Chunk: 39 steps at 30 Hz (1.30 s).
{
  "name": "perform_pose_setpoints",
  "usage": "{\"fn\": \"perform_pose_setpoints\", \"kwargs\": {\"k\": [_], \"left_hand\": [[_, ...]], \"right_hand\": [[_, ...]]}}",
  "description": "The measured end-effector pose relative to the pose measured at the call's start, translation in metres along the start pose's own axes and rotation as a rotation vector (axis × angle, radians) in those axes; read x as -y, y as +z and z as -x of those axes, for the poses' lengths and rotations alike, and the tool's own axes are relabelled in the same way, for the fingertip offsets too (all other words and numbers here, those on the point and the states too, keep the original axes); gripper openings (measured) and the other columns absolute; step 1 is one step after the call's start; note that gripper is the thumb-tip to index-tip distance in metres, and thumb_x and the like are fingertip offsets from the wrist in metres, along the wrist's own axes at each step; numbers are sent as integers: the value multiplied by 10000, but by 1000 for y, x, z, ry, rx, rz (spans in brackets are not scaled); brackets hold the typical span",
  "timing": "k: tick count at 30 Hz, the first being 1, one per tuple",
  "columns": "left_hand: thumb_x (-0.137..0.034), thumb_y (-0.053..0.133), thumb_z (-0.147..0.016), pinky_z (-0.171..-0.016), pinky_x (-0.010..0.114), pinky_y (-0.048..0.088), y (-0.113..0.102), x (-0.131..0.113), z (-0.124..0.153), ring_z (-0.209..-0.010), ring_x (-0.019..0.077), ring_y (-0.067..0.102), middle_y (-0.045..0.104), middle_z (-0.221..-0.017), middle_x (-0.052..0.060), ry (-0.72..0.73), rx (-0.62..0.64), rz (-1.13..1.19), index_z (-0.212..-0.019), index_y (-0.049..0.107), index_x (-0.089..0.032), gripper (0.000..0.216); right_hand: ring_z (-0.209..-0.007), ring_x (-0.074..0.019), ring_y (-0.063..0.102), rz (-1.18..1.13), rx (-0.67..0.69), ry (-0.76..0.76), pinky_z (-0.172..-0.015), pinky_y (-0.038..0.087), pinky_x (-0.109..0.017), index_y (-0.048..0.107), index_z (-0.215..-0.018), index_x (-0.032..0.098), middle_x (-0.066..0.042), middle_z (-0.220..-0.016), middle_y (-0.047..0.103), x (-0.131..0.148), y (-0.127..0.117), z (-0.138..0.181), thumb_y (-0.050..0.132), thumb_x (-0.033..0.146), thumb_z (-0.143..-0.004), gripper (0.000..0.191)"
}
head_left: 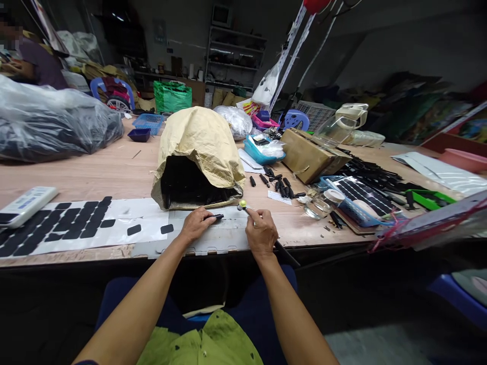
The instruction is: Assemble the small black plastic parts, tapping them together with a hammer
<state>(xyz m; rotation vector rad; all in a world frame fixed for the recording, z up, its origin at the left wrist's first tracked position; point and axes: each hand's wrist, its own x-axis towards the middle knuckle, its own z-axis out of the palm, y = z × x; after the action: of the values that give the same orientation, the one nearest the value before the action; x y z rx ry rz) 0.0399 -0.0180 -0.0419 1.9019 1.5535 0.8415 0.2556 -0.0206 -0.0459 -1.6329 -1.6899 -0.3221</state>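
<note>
My left hand is closed around a small black plastic piece, pressing it onto a grey foam mat at the table's front edge. My right hand grips a small hammer: its black handle runs back toward me, and its yellow-green head hovers just right of the black piece. Directly behind both hands lies a tan paper sack on its side, open toward me, with black parts inside.
A white sheet of black oval pads and a white remote lie left. Loose black pieces, a cardboard box, small solar panels and a glass jar crowd the right. A large plastic bag sits far left, with another person behind it.
</note>
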Motion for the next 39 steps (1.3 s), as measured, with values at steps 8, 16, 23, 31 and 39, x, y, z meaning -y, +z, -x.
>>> {"fn": "perform_pose_setpoints", "kwargs": {"k": [8,16,23,31,39], "left_hand": [[-345,412,-948,-742,278,412,0,-1,1,-851,179,570,616,-859,13,0,0,-64,-796,684,-217,337],[-344,377,-962,-747,280,394,0,3,0,-840,178,553,597,-836,15,24,15,-97,-736,600,-200,349],[-337,368,-954,-771,296,418,-3,0,0,-830,183,557,608,-801,17,35,47,-93,-696,576,-201,358],[-294,587,-823,-848,297,470,-7,-2,7,-932,192,618,698,-1041,22,91,26,213,-1054,655,-222,251],[-292,622,-817,-833,286,476,-1,0,8,-893,185,630,719,-987,1,97,21,161,-1029,689,-252,226]], "right_hand": [[-801,-200,440,35,70,80,-678,307,-329,763,-973,214,-110,-912,579,-27,20,-1,496,43,-769,376],[-869,-188,543,-460,315,-29,-742,450,-316,641,-1212,203,-69,-1010,627,12,7,-7,584,185,-778,438],[-802,-138,603,-903,715,45,-768,488,-285,653,-1084,196,-18,-945,681,34,19,-5,652,336,-790,325],[-829,-153,627,-1070,675,147,-798,502,-293,641,-1000,193,-21,-913,689,28,26,1,660,382,-804,273],[-866,-166,630,-1059,654,69,-827,508,-313,636,-1026,195,-34,-953,684,25,25,4,650,347,-810,264]]}}
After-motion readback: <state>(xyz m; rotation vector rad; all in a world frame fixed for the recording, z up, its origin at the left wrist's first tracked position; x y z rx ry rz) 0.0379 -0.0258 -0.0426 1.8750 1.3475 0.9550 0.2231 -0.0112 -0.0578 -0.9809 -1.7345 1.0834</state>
